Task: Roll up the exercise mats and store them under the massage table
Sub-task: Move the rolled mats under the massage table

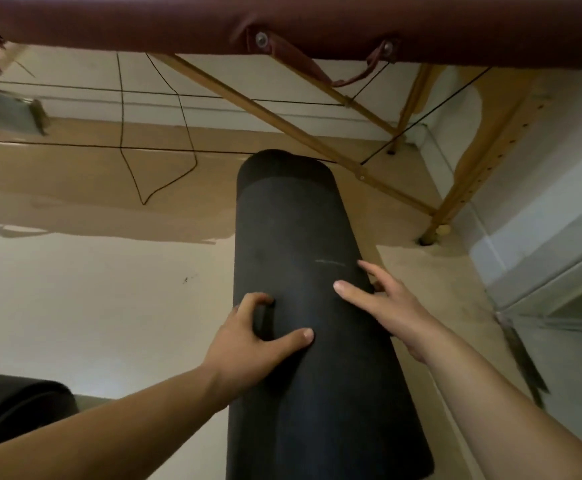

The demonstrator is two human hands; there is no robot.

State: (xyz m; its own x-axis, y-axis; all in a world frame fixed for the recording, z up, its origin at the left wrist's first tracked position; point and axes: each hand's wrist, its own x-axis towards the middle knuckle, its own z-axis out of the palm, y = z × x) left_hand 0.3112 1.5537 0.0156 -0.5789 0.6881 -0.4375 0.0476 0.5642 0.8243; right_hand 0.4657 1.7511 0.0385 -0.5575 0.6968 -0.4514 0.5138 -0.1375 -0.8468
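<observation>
The rolled mat (310, 358) lies on the floor (75, 289), far end under the massage table (282, 22). The left hand (258, 337) has curled fingers, seemingly gripping it; the right hand (386, 306) has fingers straight and spread. 1 crooked push could jam it against the wooden brace (282, 124).
</observation>
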